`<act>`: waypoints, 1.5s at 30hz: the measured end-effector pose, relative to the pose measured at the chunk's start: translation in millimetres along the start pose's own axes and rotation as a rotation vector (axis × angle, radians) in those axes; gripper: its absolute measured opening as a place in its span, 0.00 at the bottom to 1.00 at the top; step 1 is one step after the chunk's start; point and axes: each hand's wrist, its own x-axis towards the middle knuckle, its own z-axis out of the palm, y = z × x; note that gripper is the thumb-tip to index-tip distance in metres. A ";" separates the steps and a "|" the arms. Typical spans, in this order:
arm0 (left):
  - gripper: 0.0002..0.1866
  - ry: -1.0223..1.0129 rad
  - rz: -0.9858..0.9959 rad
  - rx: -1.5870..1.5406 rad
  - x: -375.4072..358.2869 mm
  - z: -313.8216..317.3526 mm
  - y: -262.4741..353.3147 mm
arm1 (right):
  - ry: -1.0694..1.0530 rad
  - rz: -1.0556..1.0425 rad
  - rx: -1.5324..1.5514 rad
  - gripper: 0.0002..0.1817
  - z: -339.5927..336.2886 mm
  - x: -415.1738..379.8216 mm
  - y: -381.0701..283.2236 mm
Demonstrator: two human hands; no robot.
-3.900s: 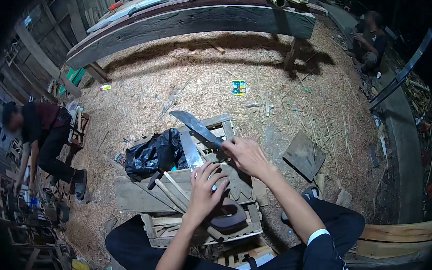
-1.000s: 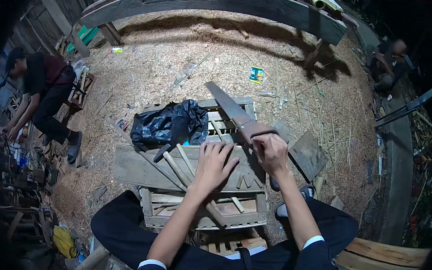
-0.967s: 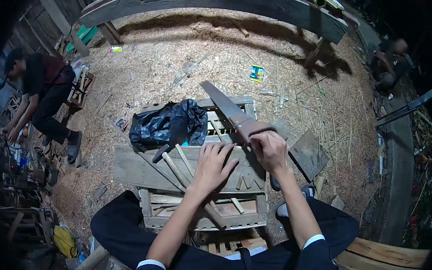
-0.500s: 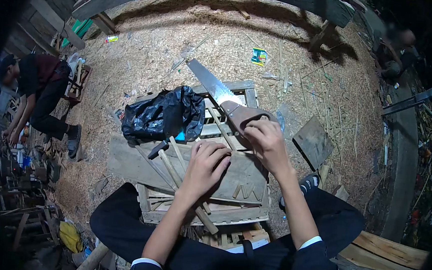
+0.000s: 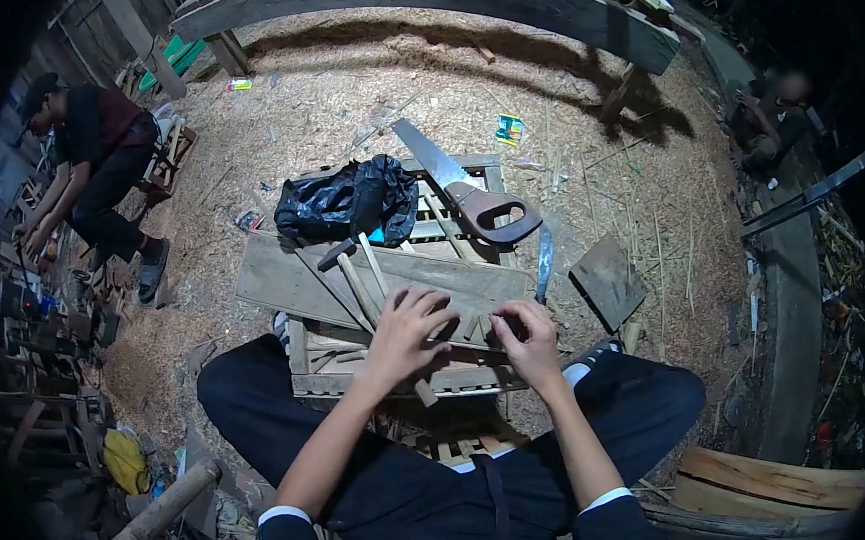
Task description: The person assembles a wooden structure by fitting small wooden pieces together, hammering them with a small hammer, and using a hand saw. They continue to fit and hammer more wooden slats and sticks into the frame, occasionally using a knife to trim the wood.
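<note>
My left hand (image 5: pixel 410 337) is palm down over the wooden board (image 5: pixel 286 278), its bent fingers apart, beside wooden sticks (image 5: pixel 356 287). What lies under its palm is hidden. My right hand (image 5: pixel 531 345) is at the board's right side with thumb and forefinger pinched at a small wooden piece, mostly covered by the fingertips. Similar small wood pieces (image 5: pixel 470 326) lie just left of it. Beyond my hands, a handsaw (image 5: pixel 501 218) with a brown handle rests untouched on the slatted crate (image 5: pixel 445 378). A knife (image 5: pixel 544 263) lies right of the crate.
A black plastic bag (image 5: pixel 347 199) sits on the crate's far left part. Right of the crate is a square wooden slab (image 5: pixel 607 282). A long bench (image 5: pixel 430 14) stands at the back. One person (image 5: pixel 99 161) bends at the left; another (image 5: pixel 772 118) sits far right.
My right hand has left the saw handle and come down to the small wood pieces. The saw stays lying on the crate. My left hand remains over the board, and the view has shifted.
</note>
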 end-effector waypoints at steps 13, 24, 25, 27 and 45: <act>0.24 0.045 0.039 -0.034 -11.6 11.4 -10.8 | 0.043 0.168 0.143 0.06 2.2 -17.7 1.1; 0.24 0.142 0.044 -0.082 5.3 5.7 4.3 | 0.026 -0.049 0.022 0.07 22.1 -7.6 1.4; 0.24 0.145 0.041 -0.083 1.1 7.2 6.0 | 0.021 -0.051 0.021 0.07 22.0 -7.9 1.0; 0.26 0.125 0.018 -0.077 -5.2 8.6 10.4 | 0.026 -0.066 0.004 0.07 22.9 -10.4 0.0; 0.11 0.180 -0.034 -0.065 14.6 22.8 2.6 | 0.233 0.159 0.054 0.09 22.3 12.6 35.5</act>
